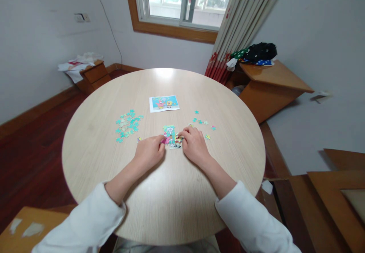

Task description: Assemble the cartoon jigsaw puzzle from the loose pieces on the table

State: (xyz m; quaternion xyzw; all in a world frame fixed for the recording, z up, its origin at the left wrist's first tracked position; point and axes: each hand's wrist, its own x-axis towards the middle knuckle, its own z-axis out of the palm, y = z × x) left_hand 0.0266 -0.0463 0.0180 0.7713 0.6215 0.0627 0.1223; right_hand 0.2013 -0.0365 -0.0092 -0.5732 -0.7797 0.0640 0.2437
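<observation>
A partly joined jigsaw puzzle (pixel 171 137) with cartoon figures on a teal ground lies flat on the round table (pixel 168 196). My left hand (pixel 149 150) rests at its left edge, fingers curled in with the tips on the pink part. At the right edge, by the yellow figure, my right hand (pixel 194 143) has thumb and forefinger drawn together. Whether a loose piece sits under either set of fingertips is too small to make out. Beyond the puzzle lies a picture sheet (pixel 164 103) showing the same cartoon figures.
Many loose teal puzzle pieces (pixel 128 125) are spread left of my hands. Several more pieces (pixel 200 122) lie to the right, near my right hand. A wooden cabinet (pixel 273 86) with dark cloths (pixel 259 53) stands at the right, and a window (pixel 185 2) is ahead.
</observation>
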